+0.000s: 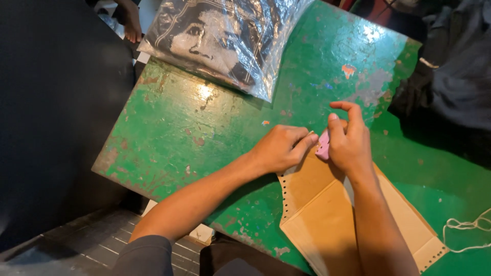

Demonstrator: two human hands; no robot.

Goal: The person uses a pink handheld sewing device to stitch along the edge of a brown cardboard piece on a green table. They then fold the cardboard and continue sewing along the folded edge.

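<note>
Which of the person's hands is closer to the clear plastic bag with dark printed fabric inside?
Left. The left hand rests on the green table below the clear plastic bag; the right hand, pinching a small pink piece, is farther right.

One view only, from a camera worn on the person's head. It looks steeply down and forward over a worn green table (194, 128), close enough that both forearms enter from the bottom edge and fill the lower middle of the frame. The view is tilted, so the table edge runs diagonally from upper left to bottom centre. Dark floor shows at lower left; the table's far end is cut off at the top right.
</note>
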